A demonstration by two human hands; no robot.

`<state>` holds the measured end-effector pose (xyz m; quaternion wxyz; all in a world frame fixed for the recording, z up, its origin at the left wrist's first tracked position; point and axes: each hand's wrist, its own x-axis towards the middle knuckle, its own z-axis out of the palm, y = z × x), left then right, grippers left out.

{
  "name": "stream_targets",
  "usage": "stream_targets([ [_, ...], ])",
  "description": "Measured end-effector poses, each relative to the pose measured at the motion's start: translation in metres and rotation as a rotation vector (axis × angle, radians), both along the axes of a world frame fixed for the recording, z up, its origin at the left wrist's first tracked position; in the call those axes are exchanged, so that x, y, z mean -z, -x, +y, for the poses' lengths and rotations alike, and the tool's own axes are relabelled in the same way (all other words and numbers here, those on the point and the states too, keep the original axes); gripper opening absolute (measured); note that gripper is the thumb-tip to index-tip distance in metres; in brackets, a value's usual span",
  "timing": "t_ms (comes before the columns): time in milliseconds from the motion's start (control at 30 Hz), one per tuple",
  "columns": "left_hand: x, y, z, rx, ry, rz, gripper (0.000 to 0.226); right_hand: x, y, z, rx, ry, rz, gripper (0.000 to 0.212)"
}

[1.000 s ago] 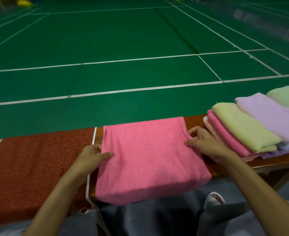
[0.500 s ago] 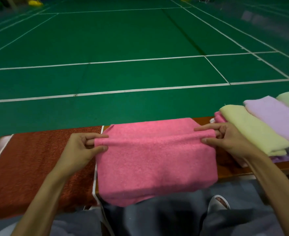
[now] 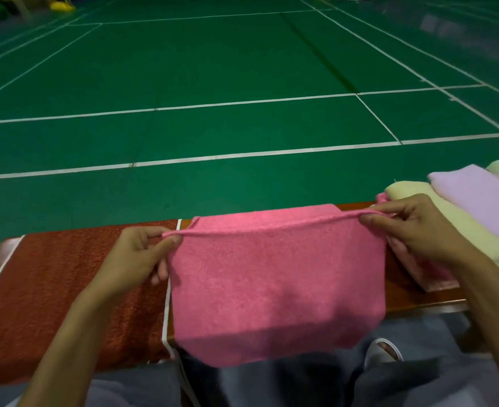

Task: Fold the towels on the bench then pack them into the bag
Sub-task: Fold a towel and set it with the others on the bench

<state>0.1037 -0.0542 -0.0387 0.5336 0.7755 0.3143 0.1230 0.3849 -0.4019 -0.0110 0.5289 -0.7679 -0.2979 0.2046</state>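
L hand (image 3: 136, 259) and R hand (image 3: 415, 230) each pinch a top corner of pink towel (image 3: 274, 289), held taut above bench (image 3: 412, 301). Risk: uneven pull, edges misalign, fold goes crooked. Bag not seen.

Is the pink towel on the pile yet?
No, the left hand and right hand pinch the pink towel by its top corners, left of the pile.

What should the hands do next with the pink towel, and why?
Probably lay the pinched line over toward the far edge: left hand and right hand pinch the pink towel at both sides, its near part hanging off the bench.
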Motion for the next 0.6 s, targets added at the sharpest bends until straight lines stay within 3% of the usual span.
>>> stream_targets([
  [133,-0.003,-0.019,0.002,-0.076,0.435,-0.028,0.016,0.007,-0.022,0.013,0.083,0.134,0.262,0.027],
  [233,0.004,-0.041,0.005,-0.110,0.403,-0.140,0.017,0.013,-0.024,0.044,0.186,-0.070,0.445,0.034],
  [333,-0.012,-0.059,0.003,-0.181,0.260,-0.497,0.013,0.010,-0.028,0.071,0.293,-0.470,0.280,0.046],
  [400,-0.033,-0.062,0.003,-0.182,0.221,-0.724,0.013,-0.008,-0.028,0.075,0.319,-0.684,0.134,0.033],
  [500,-0.060,-0.050,0.003,-0.061,0.206,-0.889,0.013,-0.037,-0.024,0.061,0.286,-0.807,0.022,0.023],
  [600,-0.056,-0.032,0.002,-0.016,0.207,-0.845,0.014,-0.041,-0.014,0.041,0.213,-0.751,-0.052,0.012],
])
